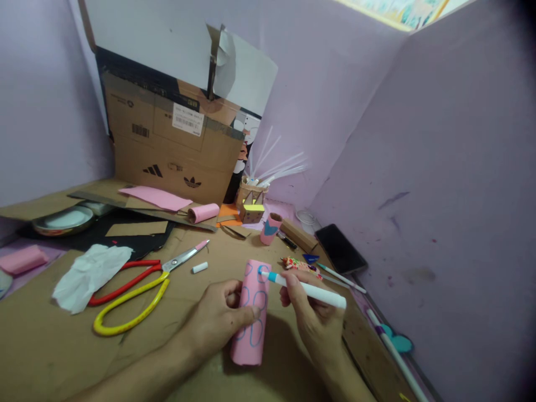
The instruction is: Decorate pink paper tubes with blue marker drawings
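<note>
Lilac walls [439, 167] flank cardboard surface [224, 251]; left hand [220, 312] grips pink tube [253, 293], right hand [316, 321] marker [324, 294].

Pink tube [252, 293]: matt paper skin, smooth. Marker [322, 294]: white plastic, smooth, slight sheen; loose cap [200, 268], same plastic look. Scissors [164, 268]: shiny metal blades [184, 257], smooth plastic-looking handles [106, 331]. Tissue [90, 276]: thin soft paper, crumpled, matt. Big box [167, 145]: matt brown cardboard. Work surface [163, 371]: matt cardboard, lightly creased. Phone [341, 248]: dark glossy glass-like screen. Wall [452, 167]: matt paint, scuffed and marked.
</note>
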`<control>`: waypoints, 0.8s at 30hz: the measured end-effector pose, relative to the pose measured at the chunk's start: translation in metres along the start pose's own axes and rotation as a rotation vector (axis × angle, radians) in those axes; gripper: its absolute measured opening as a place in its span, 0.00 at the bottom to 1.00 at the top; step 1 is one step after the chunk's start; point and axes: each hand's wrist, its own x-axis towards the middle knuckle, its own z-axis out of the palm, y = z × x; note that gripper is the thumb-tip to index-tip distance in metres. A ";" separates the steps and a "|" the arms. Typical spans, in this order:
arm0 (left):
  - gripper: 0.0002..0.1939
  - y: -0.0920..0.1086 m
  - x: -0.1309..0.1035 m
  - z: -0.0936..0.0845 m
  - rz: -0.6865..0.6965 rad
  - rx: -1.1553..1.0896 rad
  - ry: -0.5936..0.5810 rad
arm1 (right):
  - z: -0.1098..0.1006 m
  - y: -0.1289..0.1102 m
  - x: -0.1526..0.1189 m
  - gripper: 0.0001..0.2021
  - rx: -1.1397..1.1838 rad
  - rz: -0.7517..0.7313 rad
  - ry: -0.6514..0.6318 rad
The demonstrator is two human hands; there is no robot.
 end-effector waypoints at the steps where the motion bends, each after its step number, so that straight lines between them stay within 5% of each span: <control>1: 0.16 0.000 0.000 0.000 0.001 0.003 0.001 | 0.000 -0.001 0.000 0.10 0.000 0.003 -0.002; 24: 0.17 0.000 0.001 0.000 0.000 -0.003 0.006 | 0.000 -0.003 0.004 0.11 -0.001 0.014 0.046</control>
